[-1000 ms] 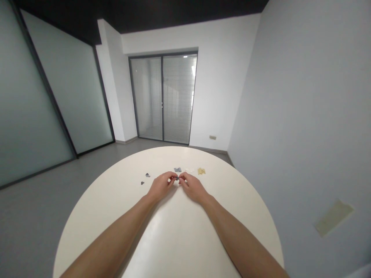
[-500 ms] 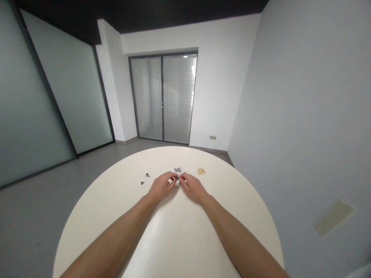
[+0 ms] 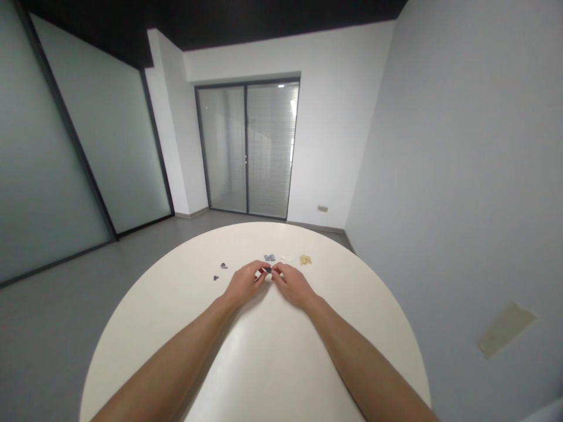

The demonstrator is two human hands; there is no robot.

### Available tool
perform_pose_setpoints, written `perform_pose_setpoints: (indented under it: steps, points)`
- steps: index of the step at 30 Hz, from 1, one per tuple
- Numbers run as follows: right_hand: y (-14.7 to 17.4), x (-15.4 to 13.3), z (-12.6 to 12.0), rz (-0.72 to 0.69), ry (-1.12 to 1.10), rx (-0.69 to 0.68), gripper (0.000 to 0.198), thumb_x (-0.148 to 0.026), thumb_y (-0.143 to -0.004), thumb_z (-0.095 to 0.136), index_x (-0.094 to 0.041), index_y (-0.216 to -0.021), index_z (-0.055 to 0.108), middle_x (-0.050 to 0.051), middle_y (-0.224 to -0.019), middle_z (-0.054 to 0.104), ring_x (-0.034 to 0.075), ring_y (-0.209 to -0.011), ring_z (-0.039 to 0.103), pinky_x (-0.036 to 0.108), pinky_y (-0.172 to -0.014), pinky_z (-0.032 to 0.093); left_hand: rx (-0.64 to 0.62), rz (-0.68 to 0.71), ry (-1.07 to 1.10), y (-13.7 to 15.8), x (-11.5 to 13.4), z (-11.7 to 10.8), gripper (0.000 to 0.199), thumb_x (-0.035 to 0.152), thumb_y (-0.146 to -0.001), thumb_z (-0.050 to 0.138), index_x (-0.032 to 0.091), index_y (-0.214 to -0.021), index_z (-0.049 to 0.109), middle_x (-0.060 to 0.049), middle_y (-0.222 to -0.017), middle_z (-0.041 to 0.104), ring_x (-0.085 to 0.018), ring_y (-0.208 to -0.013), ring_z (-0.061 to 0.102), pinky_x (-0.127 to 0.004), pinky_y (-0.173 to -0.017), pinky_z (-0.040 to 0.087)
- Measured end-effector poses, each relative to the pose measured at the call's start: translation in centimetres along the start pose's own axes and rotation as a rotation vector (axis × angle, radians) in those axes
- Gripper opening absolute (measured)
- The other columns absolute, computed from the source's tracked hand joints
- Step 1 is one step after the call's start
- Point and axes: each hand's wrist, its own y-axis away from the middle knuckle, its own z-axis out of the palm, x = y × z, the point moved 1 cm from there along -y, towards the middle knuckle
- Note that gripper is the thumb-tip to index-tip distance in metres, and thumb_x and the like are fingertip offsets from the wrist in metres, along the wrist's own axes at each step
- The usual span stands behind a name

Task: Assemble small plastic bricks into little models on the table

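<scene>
Your left hand (image 3: 243, 283) and right hand (image 3: 292, 283) met fingertip to fingertip over a round white worktop (image 3: 264, 363), pinching a small dark piece (image 3: 268, 269) between them; its exact shape was too small to tell. Just beyond your hands lay a grey piece (image 3: 269, 258), a white piece (image 3: 286, 258) and a tan piece (image 3: 305, 259). Two small dark bits (image 3: 220, 271) sat to the left.
</scene>
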Motion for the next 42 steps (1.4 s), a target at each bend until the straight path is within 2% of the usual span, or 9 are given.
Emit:
perform_pose_setpoints:
  steps: [5, 13, 23, 42]
  points:
    - [-0.04, 0.01, 0.09, 0.022, -0.02, 0.011, 0.017, -0.031, -0.095, 0.047, -0.025, -0.103, 0.06, 0.002, -0.095, 0.068, 0.016, -0.084, 0.059, 0.026, -0.074, 0.04, 0.008, -0.032, -0.018, -0.1, -0.07, -0.06, 0.028, 0.022, -0.087, 0.049, 0.025, -0.11, 0.065, -0.002, -0.105, 0.071, -0.016, -0.091, 0.065, -0.026, -0.078, 0.052]
    - [0.04, -0.32, -0.28, 0.017, -0.045, 0.011, 0.026, -0.031, -0.094, 0.048, -0.026, -0.118, 0.055, 0.002, -0.097, 0.068, 0.017, -0.085, 0.061, 0.027, -0.076, 0.042, 0.014, -0.037, -0.045, -0.06, -0.07, -0.13, 0.029, 0.023, -0.087, 0.049, 0.028, -0.111, 0.065, -0.001, -0.101, 0.072, -0.015, -0.086, 0.065, -0.025, -0.075, 0.05]
    - [-0.07, -0.18, -0.08, 0.02, -0.023, 0.015, 0.017, -0.033, -0.094, 0.049, -0.026, -0.106, 0.059, 0.0, -0.093, 0.069, 0.016, -0.084, 0.061, 0.027, -0.075, 0.042, 0.009, -0.018, -0.041, -0.01, -0.05, -0.13, 0.024, 0.023, -0.088, 0.049, 0.028, -0.106, 0.064, 0.001, -0.1, 0.071, -0.015, -0.085, 0.065, -0.023, -0.073, 0.049]
    - [0.0, -0.3, -0.13, 0.024, 0.001, 0.022, 0.017, -0.033, -0.093, 0.05, -0.026, -0.105, 0.06, 0.0, -0.092, 0.069, 0.016, -0.085, 0.062, 0.026, -0.077, 0.041, -0.02, -0.024, -0.06, 0.02, -0.12, -0.11, 0.023, 0.023, -0.088, 0.048, 0.027, -0.104, 0.064, 0.001, -0.102, 0.071, -0.015, -0.087, 0.064, -0.024, -0.074, 0.047]
